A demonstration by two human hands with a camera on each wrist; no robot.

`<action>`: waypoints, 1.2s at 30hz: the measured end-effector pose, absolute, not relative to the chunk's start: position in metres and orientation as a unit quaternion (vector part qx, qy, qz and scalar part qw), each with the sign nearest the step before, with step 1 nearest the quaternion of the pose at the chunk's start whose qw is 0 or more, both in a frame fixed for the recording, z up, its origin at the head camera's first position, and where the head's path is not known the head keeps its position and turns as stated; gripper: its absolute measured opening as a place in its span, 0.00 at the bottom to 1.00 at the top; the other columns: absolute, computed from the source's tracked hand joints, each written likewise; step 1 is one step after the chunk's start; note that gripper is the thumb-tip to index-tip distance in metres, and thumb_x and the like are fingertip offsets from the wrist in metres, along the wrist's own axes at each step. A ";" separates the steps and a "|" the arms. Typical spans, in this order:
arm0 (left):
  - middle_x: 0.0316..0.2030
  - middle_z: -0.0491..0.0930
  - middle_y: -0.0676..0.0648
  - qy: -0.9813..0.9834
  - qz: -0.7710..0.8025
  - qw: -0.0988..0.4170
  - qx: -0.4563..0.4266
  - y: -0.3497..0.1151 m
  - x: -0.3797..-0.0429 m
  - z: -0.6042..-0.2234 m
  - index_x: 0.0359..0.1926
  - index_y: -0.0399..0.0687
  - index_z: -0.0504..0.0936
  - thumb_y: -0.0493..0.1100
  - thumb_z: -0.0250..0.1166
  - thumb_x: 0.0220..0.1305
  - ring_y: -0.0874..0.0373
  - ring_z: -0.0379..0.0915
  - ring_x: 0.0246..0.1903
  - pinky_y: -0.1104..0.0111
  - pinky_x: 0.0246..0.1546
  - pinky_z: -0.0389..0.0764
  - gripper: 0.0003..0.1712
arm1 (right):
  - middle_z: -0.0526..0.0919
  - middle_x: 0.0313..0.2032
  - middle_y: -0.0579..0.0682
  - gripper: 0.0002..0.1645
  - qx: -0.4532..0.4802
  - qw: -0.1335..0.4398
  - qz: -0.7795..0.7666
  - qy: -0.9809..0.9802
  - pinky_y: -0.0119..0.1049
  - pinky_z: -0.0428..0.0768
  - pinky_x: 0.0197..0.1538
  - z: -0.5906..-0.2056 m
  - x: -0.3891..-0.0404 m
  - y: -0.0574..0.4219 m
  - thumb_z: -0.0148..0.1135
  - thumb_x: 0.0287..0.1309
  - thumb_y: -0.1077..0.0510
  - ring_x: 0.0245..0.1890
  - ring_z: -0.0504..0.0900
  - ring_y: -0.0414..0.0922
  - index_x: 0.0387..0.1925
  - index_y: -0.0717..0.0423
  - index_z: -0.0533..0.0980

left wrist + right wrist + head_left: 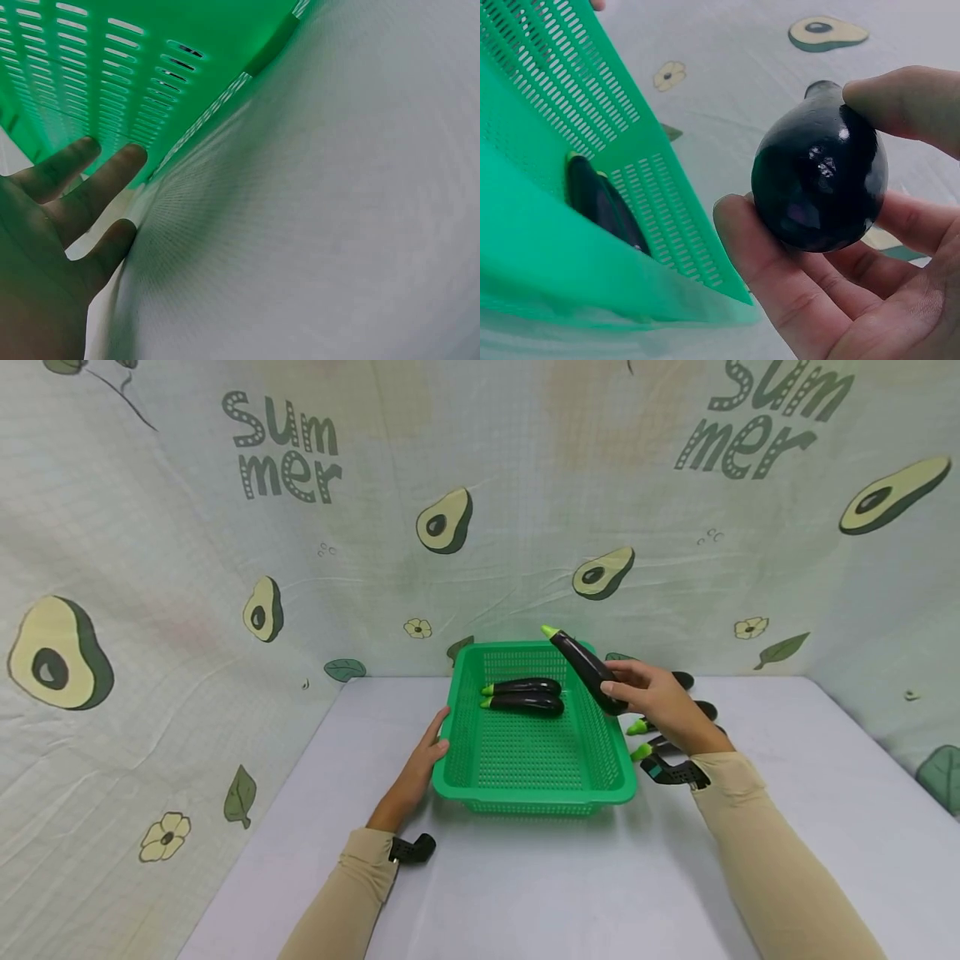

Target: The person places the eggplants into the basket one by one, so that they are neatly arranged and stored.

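My right hand [651, 700] holds an eggplant [585, 664] between thumb and fingers above the right rim of a green plastic basket [532, 797]. Its bright green stem end points up and to the left. The rounded dark end faces the camera in the right wrist view, where the fingers [780, 292] lie under it. Inside the basket, two eggplants [522, 703] lie side by side towards the back left. At the basket's left side rests my left hand [420, 764]; the left wrist view shows its fingers [97, 187] extended against the slotted outer wall.
Several more eggplants [660, 745] lie on the white table [540, 893] to the right of the basket, partly hidden by my right hand and wrist. Behind the table hangs a pale cloth [510, 585] printed with avocados, leaves and lettering.
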State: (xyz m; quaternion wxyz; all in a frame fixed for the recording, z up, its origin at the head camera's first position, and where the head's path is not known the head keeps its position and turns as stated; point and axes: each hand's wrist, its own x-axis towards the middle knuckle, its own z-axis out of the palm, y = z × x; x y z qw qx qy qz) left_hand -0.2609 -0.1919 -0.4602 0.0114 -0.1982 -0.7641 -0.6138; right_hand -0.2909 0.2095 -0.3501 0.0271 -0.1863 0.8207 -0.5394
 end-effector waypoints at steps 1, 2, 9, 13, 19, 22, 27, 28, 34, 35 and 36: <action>0.79 0.39 0.45 -0.764 -0.615 0.012 -0.198 -0.192 -0.261 -0.460 0.81 0.58 0.44 0.50 0.44 0.76 0.47 0.36 0.75 0.44 0.70 0.43 0.38 | 0.73 0.64 0.57 0.39 -0.187 0.030 -0.544 0.817 0.41 0.77 0.51 -0.349 -0.292 0.209 0.61 0.68 0.42 0.54 0.77 0.48 0.73 0.55 0.63; 0.79 0.39 0.45 -0.764 -0.615 0.013 -0.197 -0.192 -0.260 -0.460 0.81 0.58 0.44 0.51 0.44 0.75 0.47 0.36 0.75 0.44 0.70 0.43 0.38 | 0.73 0.64 0.57 0.40 -0.187 0.033 -0.549 0.814 0.40 0.78 0.51 -0.349 -0.293 0.208 0.61 0.68 0.42 0.54 0.77 0.48 0.73 0.55 0.63; 0.79 0.39 0.46 -0.763 -0.617 0.007 -0.194 -0.193 -0.259 -0.459 0.81 0.58 0.43 0.50 0.44 0.75 0.47 0.36 0.75 0.44 0.70 0.44 0.38 | 0.72 0.63 0.59 0.41 -0.198 0.049 -0.550 0.810 0.38 0.79 0.51 -0.344 -0.302 0.202 0.63 0.67 0.42 0.54 0.77 0.50 0.73 0.56 0.63; 0.79 0.37 0.43 -0.763 -0.617 -0.006 -0.193 -0.194 -0.261 -0.458 0.81 0.54 0.41 0.46 0.42 0.76 0.46 0.35 0.75 0.44 0.70 0.43 0.38 | 0.72 0.63 0.61 0.41 -0.203 0.060 -0.556 0.803 0.40 0.80 0.52 -0.342 -0.307 0.199 0.63 0.67 0.44 0.53 0.78 0.50 0.73 0.58 0.62; 0.79 0.35 0.42 -0.762 -0.618 -0.016 -0.191 -0.193 -0.263 -0.455 0.81 0.50 0.40 0.43 0.42 0.76 0.45 0.32 0.76 0.44 0.70 0.41 0.37 | 0.71 0.62 0.64 0.40 -0.212 0.077 -0.571 0.789 0.46 0.79 0.55 -0.339 -0.311 0.196 0.62 0.68 0.47 0.50 0.80 0.53 0.73 0.62 0.61; 0.79 0.37 0.44 -0.762 -0.618 -0.002 -0.193 -0.192 -0.262 -0.455 0.81 0.54 0.42 0.47 0.43 0.76 0.47 0.34 0.75 0.44 0.70 0.42 0.37 | 0.70 0.62 0.64 0.41 -0.213 0.087 -0.571 0.788 0.50 0.77 0.58 -0.337 -0.314 0.195 0.62 0.68 0.47 0.49 0.82 0.54 0.73 0.62 0.61; 0.79 0.39 0.45 -0.759 -0.621 0.011 -0.196 -0.191 -0.260 -0.457 0.81 0.57 0.44 0.50 0.44 0.76 0.47 0.37 0.75 0.44 0.69 0.44 0.37 | 0.72 0.61 0.63 0.40 -0.212 0.102 -0.568 0.789 0.47 0.79 0.55 -0.336 -0.322 0.190 0.64 0.67 0.47 0.46 0.84 0.54 0.72 0.60 0.63; 0.79 0.39 0.45 -0.762 -0.618 0.009 -0.194 -0.191 -0.260 -0.457 0.81 0.57 0.44 0.50 0.44 0.76 0.47 0.37 0.75 0.45 0.69 0.44 0.37 | 0.72 0.61 0.63 0.39 -0.212 0.105 -0.567 0.789 0.47 0.80 0.53 -0.336 -0.323 0.188 0.64 0.67 0.47 0.47 0.84 0.53 0.72 0.60 0.63; 0.79 0.36 0.42 -0.762 -0.620 -0.024 -0.187 -0.191 -0.256 -0.446 0.81 0.51 0.41 0.45 0.42 0.76 0.45 0.35 0.75 0.45 0.70 0.43 0.38 | 0.73 0.62 0.62 0.39 -0.210 0.112 -0.550 0.801 0.52 0.80 0.52 -0.338 -0.330 0.181 0.66 0.66 0.47 0.50 0.81 0.53 0.72 0.58 0.65; 0.79 0.36 0.41 -0.759 -0.623 -0.027 -0.188 -0.191 -0.256 -0.446 0.81 0.50 0.40 0.44 0.42 0.76 0.44 0.34 0.75 0.45 0.70 0.43 0.38 | 0.73 0.62 0.62 0.39 -0.208 0.112 -0.548 0.803 0.52 0.80 0.52 -0.339 -0.331 0.180 0.66 0.66 0.47 0.51 0.81 0.53 0.72 0.57 0.65; 0.79 0.36 0.40 -0.758 -0.624 -0.028 -0.188 -0.191 -0.256 -0.446 0.81 0.49 0.40 0.43 0.42 0.76 0.43 0.35 0.75 0.45 0.70 0.43 0.37 | 0.73 0.62 0.61 0.39 -0.206 0.113 -0.545 0.805 0.52 0.80 0.53 -0.339 -0.333 0.179 0.66 0.66 0.46 0.51 0.81 0.53 0.72 0.56 0.65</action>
